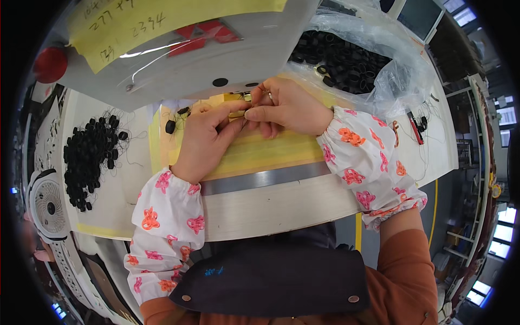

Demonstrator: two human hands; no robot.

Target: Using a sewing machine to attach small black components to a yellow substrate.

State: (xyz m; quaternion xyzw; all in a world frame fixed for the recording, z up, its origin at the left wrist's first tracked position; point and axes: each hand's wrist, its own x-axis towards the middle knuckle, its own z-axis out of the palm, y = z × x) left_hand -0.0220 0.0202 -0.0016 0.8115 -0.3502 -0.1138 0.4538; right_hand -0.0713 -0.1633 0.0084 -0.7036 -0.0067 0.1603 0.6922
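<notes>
My left hand and my right hand meet under the grey head of a sewing machine, close to its metal presser area. Thumb and forefinger are pinched together on both hands, and whatever lies between them is too small or hidden to name. A thin dark thread seems to hang by the fingertips. Yellow sheeting covers the machine bed below my hands. Left of my left hand sits a small black band loop with loose threads.
A heap of black band loops trails threads on the left of the table. Back right, a clear plastic bag holds many black loops. Red-handled thread snips lie at right. A white fan stands beyond the left edge.
</notes>
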